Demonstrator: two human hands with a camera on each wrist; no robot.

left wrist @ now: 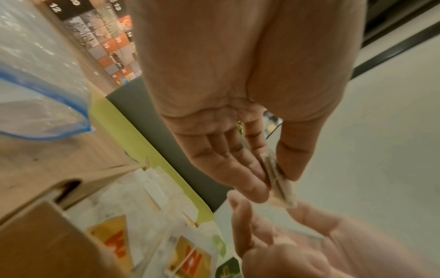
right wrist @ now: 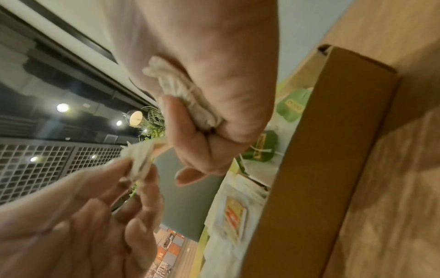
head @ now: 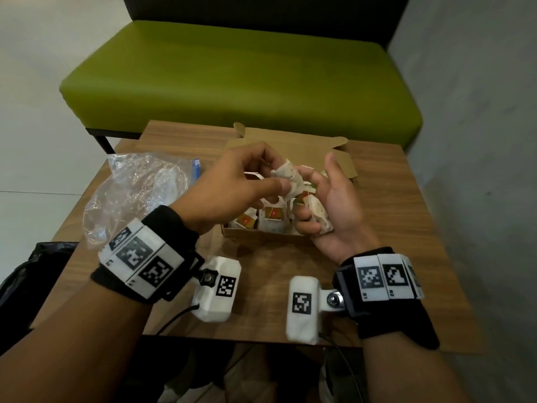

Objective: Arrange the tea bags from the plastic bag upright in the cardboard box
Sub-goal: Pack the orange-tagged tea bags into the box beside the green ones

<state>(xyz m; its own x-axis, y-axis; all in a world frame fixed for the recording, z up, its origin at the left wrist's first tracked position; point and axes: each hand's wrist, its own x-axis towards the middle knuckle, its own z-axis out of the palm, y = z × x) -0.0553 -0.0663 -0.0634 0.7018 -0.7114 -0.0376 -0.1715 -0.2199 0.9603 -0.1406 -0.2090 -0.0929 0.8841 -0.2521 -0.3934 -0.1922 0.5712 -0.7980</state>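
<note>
Head view, frame centre: left hand (head: 232, 184) pinches one tea bag (head: 290, 178), right hand (head: 328, 210) clutches spare bags (head: 318, 216); next, probably slotting it upright into the cardboard box (head: 261, 238).

Two hands are showing over the table: one left hand (head: 232, 184) and one right hand (head: 334, 205). Each is holding one tea bag, the left hand's tea bag (head: 286, 177) and the right hand's tea bag (head: 318, 216), making two in hand. One cardboard box (head: 255, 238) is sitting open, with at least three tagged tea bags (head: 273, 215) showing inside; the rest are overlapping and not countable. One plastic bag (head: 136, 193) is lying beside it. One table (head: 392, 228) and one green bench (head: 247, 74) are standing in view.
</note>
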